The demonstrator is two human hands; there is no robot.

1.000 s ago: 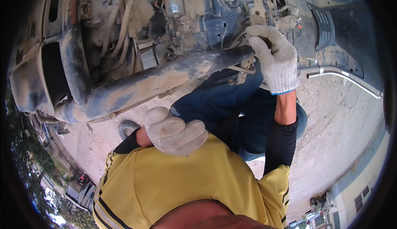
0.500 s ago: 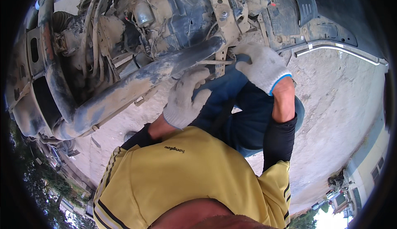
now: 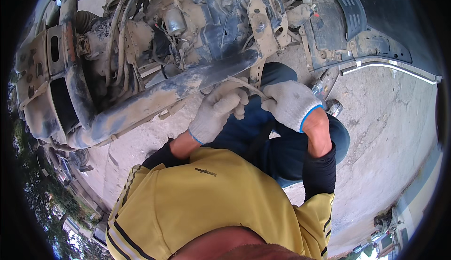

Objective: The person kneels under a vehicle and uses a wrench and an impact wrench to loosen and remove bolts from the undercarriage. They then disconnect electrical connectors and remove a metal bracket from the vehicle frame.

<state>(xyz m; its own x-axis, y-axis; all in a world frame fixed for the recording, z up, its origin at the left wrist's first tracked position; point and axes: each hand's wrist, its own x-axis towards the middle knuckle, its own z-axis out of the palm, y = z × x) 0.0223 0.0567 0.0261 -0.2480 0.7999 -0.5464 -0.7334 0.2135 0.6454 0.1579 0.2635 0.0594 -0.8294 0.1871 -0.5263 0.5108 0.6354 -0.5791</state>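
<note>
Both of my hands wear pale knitted work gloves. My right hand (image 3: pixel 290 103) pinches the end of a thin, dusty cable or hose (image 3: pixel 250 87). That line runs leftward, just above the fingers of my left hand (image 3: pixel 217 110). The left fingers are curled in beside the line; whether they grip it is hidden. Just beyond my hands lies a thick, dirt-covered frame tube (image 3: pixel 164 91) of a vehicle. A flat metal bracket with holes (image 3: pixel 256 74) hangs down between the tube's end and my right hand.
Past the tube sits a dusty engine block (image 3: pixel 213 30), with a silver cylinder (image 3: pixel 174 23) and several hoses (image 3: pixel 115 34) on its left. Dark plastic panels (image 3: pixel 329 30) and a pale pipe (image 3: pixel 390 65) extend to the right. Metal parts (image 3: pixel 334 107) lie on the concrete floor (image 3: pixel 376 133) beside my knee.
My right hand has drawn back toward me and now pinches the line's end. My left hand has moved right, its fingers curling from spread to closed. The line has shifted toward me.
</note>
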